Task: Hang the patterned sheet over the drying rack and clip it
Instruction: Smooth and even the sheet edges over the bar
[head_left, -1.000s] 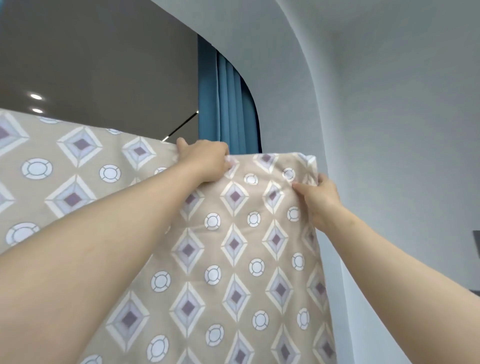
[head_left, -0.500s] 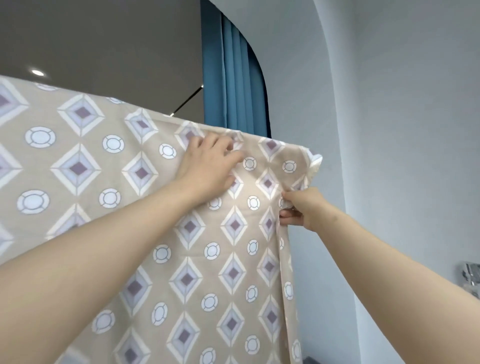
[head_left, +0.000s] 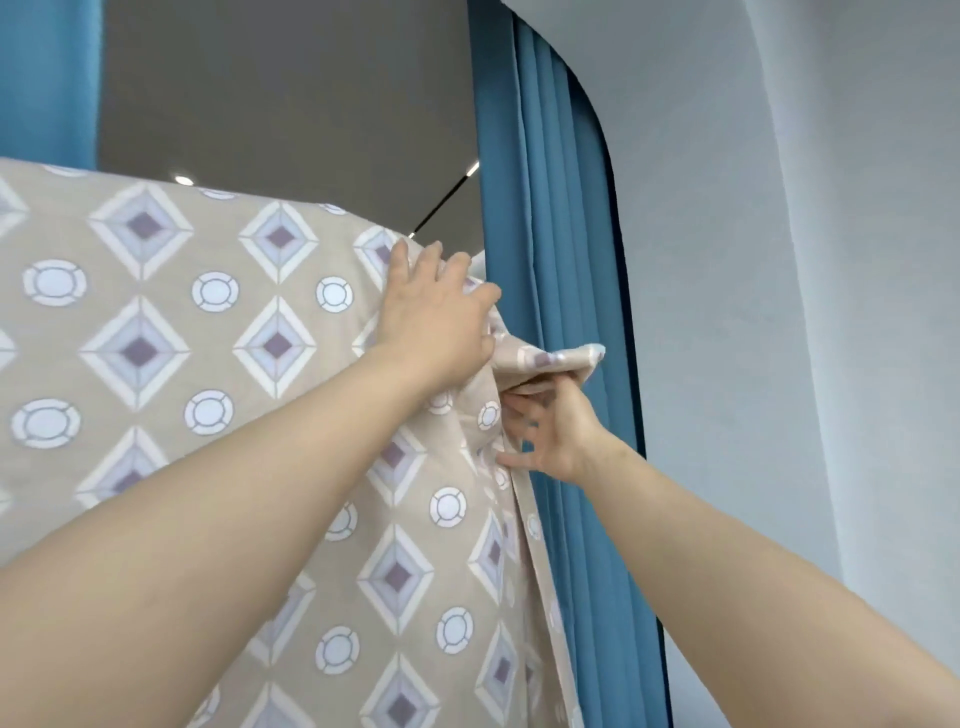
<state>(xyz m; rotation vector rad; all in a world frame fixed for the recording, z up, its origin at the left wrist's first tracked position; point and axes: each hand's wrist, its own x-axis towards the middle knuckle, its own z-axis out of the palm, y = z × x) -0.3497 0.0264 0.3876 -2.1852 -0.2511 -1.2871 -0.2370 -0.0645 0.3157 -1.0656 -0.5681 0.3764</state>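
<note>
The beige patterned sheet (head_left: 218, 332), printed with diamonds and circles, hangs in front of me and fills the left and lower middle of the view. The drying rack is hidden under its top fold. My left hand (head_left: 436, 312) lies on the sheet's upper right corner with fingers bent over the fabric. My right hand (head_left: 550, 431) reaches under the folded-out corner at the sheet's right edge, fingers spread and relaxed against the cloth. No clip is in view.
A blue curtain (head_left: 566, 364) hangs right behind the sheet's right edge, and another blue strip (head_left: 47, 78) shows at the top left. A pale wall (head_left: 779, 312) curves away to the right. A grey ceiling with spotlights (head_left: 183, 180) is above.
The view has shifted right. My left hand slid to the sheet's right corner. My right hand let go of its pinch on the edge and opened under the folded corner, which now sticks out.
</note>
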